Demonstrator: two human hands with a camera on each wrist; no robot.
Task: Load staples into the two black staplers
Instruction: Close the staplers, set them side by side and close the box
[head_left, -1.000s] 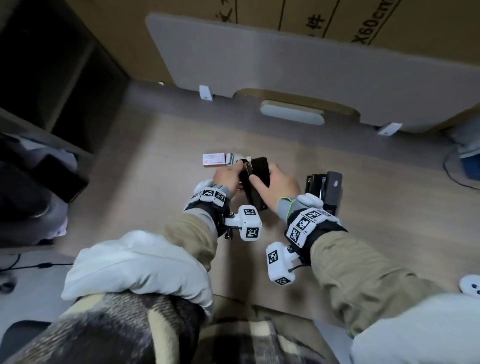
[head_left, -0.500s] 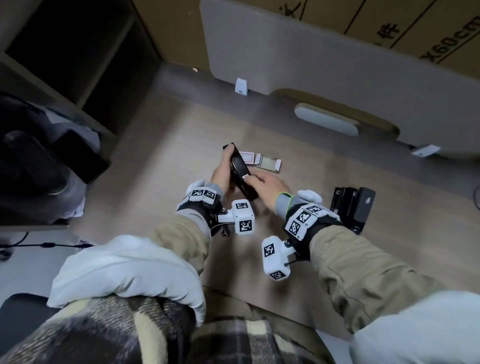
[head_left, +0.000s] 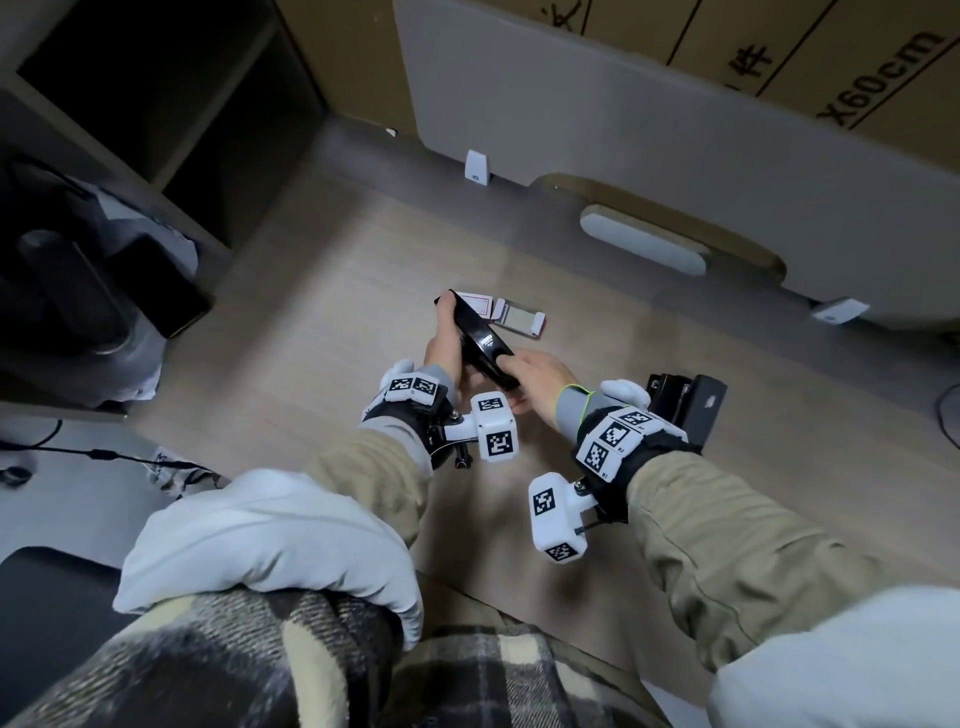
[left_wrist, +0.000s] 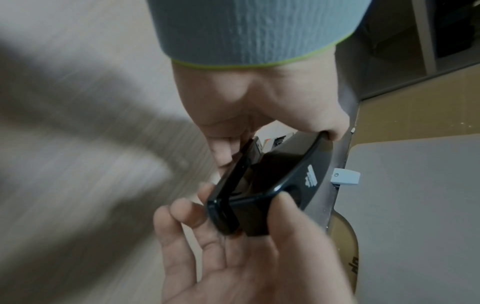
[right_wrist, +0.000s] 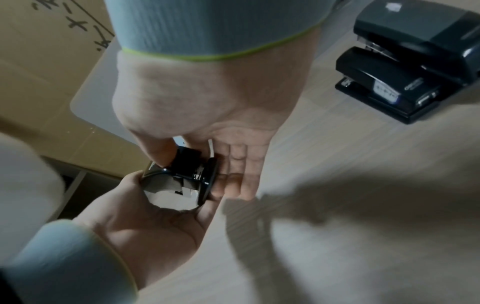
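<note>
A black stapler (head_left: 480, 340) is held above the wooden table, tilted, with its far end up and to the left. My left hand (head_left: 445, 338) grips its far end, thumb on top and fingers under it. My right hand (head_left: 519, 371) pinches its near end between thumb and fingers. In the left wrist view the stapler (left_wrist: 272, 185) shows its top and base spread apart in a V. The right wrist view shows the same stapler (right_wrist: 187, 172) end-on. A second black stapler (head_left: 685, 408) (right_wrist: 405, 67) sits on the table to the right of my right wrist. Its top looks lifted.
A small red-and-white staple box (head_left: 480, 304) and its open tray of staples (head_left: 519, 319) lie just beyond the hands. A grey panel (head_left: 675, 130) and cardboard boxes close off the back. Dark shelving (head_left: 156, 104) stands at the left.
Both hands have carried the stapler to the left, away from the second stapler, and turned it so its far end points up and left. The staple box now shows behind it.
</note>
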